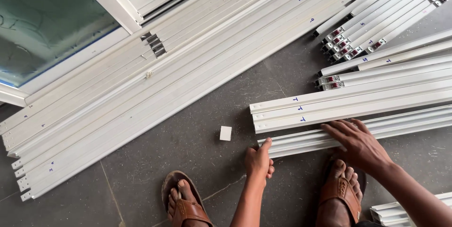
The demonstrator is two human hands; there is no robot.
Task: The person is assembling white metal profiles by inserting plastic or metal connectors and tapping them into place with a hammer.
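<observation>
Long white ribbed profile (376,130) flat on grey floor, nearest of its stack.

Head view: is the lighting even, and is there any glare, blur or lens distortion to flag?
Head view: soft, even daylight with faint shadows under the left hand and right hand; the white profile they touch stays sharp, without blown-out glare; the glass pane looks hazy green; long profiles bow slightly toward the frame edges, suggesting mild wide-angle distortion.

Long white plastic profile (358,133) lies on grey tiled floor (197,137) under both hands. Small white square block (225,133) just left of it; stacked white profiles (141,95) farther left
</observation>
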